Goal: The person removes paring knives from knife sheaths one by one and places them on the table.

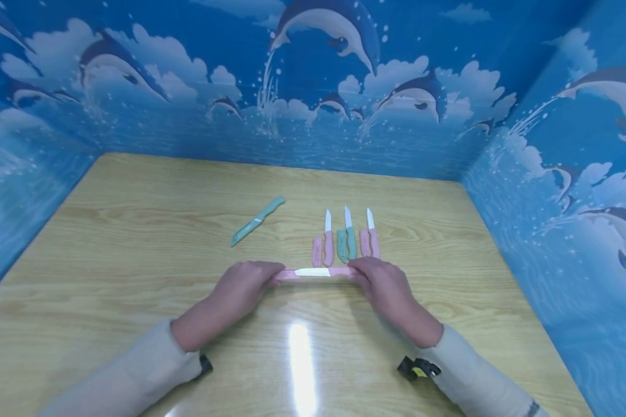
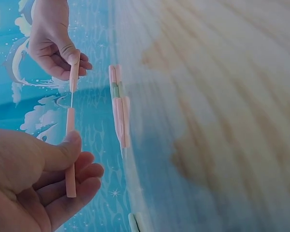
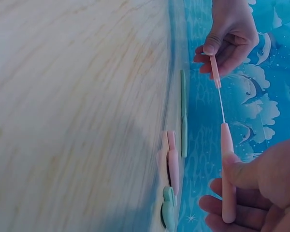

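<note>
In the head view, my left hand [image 1: 247, 285] pinches a pink sheath [image 1: 288, 274] between thumb and fingers. My right hand [image 1: 388, 288] grips the pink handle of a small knife [image 1: 314, 271], its white blade pointing left. The blade tip meets the mouth of the sheath; how deep it sits is hard to tell. Both wrist views show the sheath [image 2: 70, 162] and knife handle [image 3: 226, 137] in line, raised above the table, with bare blade between them. Just beyond the hands lie two pink-handled knives [image 1: 328, 250] [image 1: 374, 244] and a green-handled one [image 1: 351, 242], blades pointing away.
Two pink sheaths [image 1: 317, 252] [image 1: 365, 242] and a green sheath [image 1: 341, 244] lie left of their knives. A green knife in its sheath [image 1: 258, 221] lies slantwise farther left. Dolphin-patterned walls [image 1: 313, 133] border the wooden table [image 1: 135, 231] at the back and sides.
</note>
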The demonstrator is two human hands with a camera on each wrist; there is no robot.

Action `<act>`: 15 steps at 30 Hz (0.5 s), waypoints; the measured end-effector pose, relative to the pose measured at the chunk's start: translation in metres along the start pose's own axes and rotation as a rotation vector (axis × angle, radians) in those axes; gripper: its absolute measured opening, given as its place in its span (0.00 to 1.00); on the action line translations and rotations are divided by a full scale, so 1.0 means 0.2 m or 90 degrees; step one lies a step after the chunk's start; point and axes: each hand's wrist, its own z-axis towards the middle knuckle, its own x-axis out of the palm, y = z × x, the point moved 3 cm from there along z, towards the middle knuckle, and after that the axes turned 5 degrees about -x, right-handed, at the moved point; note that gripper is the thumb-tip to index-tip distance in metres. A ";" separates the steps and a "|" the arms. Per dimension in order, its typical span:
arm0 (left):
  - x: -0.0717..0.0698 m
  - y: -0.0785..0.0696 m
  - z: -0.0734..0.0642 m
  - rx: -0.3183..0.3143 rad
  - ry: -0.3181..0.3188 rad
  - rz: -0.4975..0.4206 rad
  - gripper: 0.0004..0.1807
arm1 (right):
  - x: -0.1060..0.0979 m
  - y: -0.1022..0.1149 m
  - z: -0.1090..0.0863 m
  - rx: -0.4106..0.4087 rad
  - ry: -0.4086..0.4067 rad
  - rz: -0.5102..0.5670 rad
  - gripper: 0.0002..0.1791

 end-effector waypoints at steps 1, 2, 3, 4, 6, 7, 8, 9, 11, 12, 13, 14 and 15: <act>0.00 0.00 0.00 -0.003 0.000 0.001 0.14 | 0.00 0.00 0.00 0.005 0.002 -0.002 0.12; 0.00 0.00 0.00 -0.009 0.003 0.004 0.14 | 0.00 -0.01 0.00 0.010 0.003 -0.003 0.12; 0.00 0.00 0.00 -0.015 0.003 0.005 0.14 | -0.01 -0.01 0.00 0.015 0.004 -0.004 0.12; 0.00 0.01 0.00 -0.024 0.005 0.007 0.13 | -0.01 -0.01 0.00 0.019 0.004 -0.006 0.12; -0.01 0.01 0.00 -0.047 0.010 0.004 0.13 | -0.01 -0.02 0.00 0.025 0.001 -0.010 0.12; -0.01 0.02 0.00 -0.057 0.012 0.002 0.13 | -0.01 -0.02 0.00 0.026 -0.001 -0.012 0.12; -0.01 0.02 0.00 -0.069 0.016 -0.004 0.13 | -0.01 -0.02 -0.01 0.026 -0.001 -0.015 0.12; -0.02 0.02 0.00 -0.078 0.018 -0.013 0.14 | -0.01 -0.03 -0.01 0.026 -0.002 -0.016 0.12; -0.02 0.02 0.00 -0.094 0.025 -0.030 0.14 | -0.01 -0.03 -0.01 0.027 -0.003 -0.018 0.12; -0.03 0.02 0.00 -0.097 0.027 -0.035 0.14 | -0.01 -0.03 -0.01 0.028 -0.003 -0.019 0.12; -0.03 0.02 0.00 -0.100 0.027 -0.040 0.14 | -0.02 -0.03 -0.01 0.029 -0.003 -0.019 0.12; -0.03 0.02 0.00 -0.105 0.031 -0.048 0.14 | -0.02 -0.03 -0.01 0.030 -0.003 -0.018 0.12; -0.03 0.02 0.01 -0.109 0.033 -0.052 0.14 | -0.02 -0.03 -0.01 0.030 -0.003 -0.017 0.12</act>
